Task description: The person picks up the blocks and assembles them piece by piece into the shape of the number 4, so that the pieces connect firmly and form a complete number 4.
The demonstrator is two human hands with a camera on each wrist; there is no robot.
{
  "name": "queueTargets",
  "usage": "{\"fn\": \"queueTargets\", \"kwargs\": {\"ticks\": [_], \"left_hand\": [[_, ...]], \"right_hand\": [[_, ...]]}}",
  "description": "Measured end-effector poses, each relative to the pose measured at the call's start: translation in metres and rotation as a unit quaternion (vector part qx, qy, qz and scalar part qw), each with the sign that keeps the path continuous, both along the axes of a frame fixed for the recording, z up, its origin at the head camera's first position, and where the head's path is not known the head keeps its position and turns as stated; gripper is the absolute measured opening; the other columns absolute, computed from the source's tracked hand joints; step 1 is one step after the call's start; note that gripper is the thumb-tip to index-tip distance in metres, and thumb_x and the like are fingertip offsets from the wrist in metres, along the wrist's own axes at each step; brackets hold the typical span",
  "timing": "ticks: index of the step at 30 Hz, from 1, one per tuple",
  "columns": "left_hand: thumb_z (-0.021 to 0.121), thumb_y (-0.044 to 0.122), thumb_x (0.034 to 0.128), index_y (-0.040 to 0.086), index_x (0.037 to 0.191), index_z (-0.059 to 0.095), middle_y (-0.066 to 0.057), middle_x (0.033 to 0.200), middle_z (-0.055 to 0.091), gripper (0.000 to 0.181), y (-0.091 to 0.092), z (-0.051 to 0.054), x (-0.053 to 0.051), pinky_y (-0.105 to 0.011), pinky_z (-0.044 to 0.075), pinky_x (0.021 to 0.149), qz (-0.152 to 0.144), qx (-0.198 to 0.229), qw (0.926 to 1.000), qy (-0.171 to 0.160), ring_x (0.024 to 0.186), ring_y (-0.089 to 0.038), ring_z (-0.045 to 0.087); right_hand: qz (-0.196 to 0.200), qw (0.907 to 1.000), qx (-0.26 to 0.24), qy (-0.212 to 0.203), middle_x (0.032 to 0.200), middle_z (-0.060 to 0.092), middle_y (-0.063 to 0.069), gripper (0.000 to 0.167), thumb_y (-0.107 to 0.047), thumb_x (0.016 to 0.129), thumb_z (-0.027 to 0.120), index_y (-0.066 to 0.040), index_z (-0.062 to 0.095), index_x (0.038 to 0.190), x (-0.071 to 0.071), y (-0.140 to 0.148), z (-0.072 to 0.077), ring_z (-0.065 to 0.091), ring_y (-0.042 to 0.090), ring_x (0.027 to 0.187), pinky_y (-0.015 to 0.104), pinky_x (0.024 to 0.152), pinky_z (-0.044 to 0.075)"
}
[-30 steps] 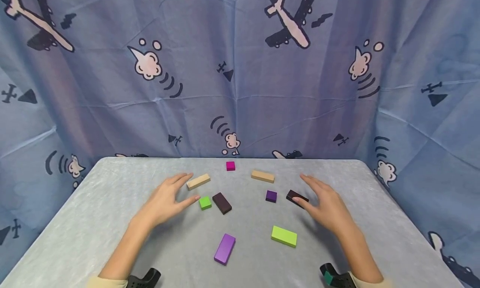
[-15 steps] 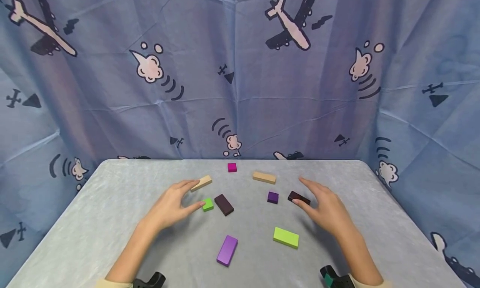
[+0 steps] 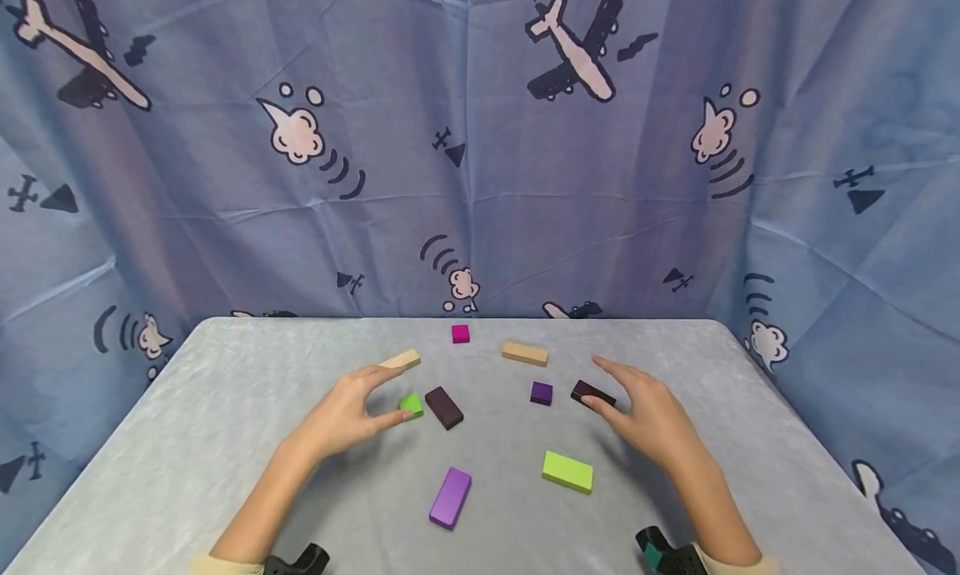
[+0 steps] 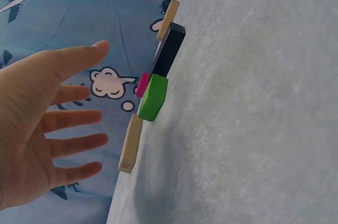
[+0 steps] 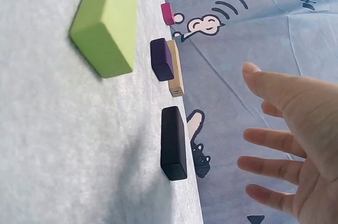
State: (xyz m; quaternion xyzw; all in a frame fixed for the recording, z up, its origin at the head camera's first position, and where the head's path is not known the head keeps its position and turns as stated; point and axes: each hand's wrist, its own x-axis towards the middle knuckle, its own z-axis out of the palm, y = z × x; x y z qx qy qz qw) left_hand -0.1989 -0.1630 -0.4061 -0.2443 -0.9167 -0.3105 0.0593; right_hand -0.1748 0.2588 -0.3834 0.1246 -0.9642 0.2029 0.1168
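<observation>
My left hand (image 3: pixel 341 415) hovers above the table with fingers and thumb spread, holding nothing. In the head view it partly covers a green block (image 3: pixel 411 404) and a wooden block (image 3: pixel 405 359); the left wrist view shows space between hand (image 4: pixel 47 123) and green block (image 4: pixel 153 98). The right hand (image 3: pixel 652 412), also spread and empty, is over the table at the right, its thumb overlapping a dark block (image 3: pixel 592 392) in the head view. In the right wrist view that dark block (image 5: pixel 173 143) stands apart from the hand (image 5: pixel 296 145).
Between the hands lie a dark brown block (image 3: pixel 444 407), a small dark purple block (image 3: pixel 542 392) and a second wooden block (image 3: pixel 524 353). A magenta block (image 3: pixel 461 333) sits near the far edge. Nearer are a purple block (image 3: pixel 451 498) and a lime block (image 3: pixel 567 472). A patterned curtain (image 3: pixel 480 142) hangs behind.
My left hand has moved right and slightly down, so its thumb now overlaps the green block in the head view. The right hand has barely shifted. The blocks lie as before.
</observation>
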Motion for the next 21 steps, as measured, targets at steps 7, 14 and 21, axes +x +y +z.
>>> {"fn": "queueTargets", "kwargs": {"ticks": [7,14,21], "left_hand": [[0.084,0.035,0.0912,0.0,0.14,0.065,-0.017,0.141,0.067,0.063,0.003,-0.001,0.004,-0.06,0.052,0.103,-0.023,0.008,0.9996,-0.012,0.123,-0.042,0.066],[0.083,0.031,0.0922,0.0,0.139,0.066,-0.015,0.138,0.07,0.059,0.008,-0.003,0.004,-0.056,0.056,0.097,-0.049,0.023,0.9984,-0.016,0.112,-0.038,0.071],[0.083,0.028,0.0918,-0.004,0.133,0.069,-0.018,0.125,0.074,0.055,0.014,-0.01,0.002,-0.047,0.061,0.088,-0.086,0.041,0.9953,-0.015,0.102,-0.032,0.074]], "right_hand": [[0.006,0.9999,-0.007,-0.014,0.141,0.065,0.025,0.063,-0.029,0.098,0.078,-0.004,0.056,0.151,0.002,0.0,0.0,0.062,0.049,0.127,0.066,0.101,0.05],[0.019,0.9996,-0.021,-0.008,0.126,0.073,0.022,0.057,-0.027,0.097,0.079,-0.003,0.062,0.145,0.0,0.001,-0.001,0.071,0.044,0.11,0.063,0.09,0.056],[0.047,0.9966,-0.06,-0.032,0.113,0.077,0.017,0.046,-0.023,0.096,0.08,-0.001,0.068,0.135,-0.004,0.0,-0.005,0.074,0.035,0.097,0.055,0.081,0.06]]}}
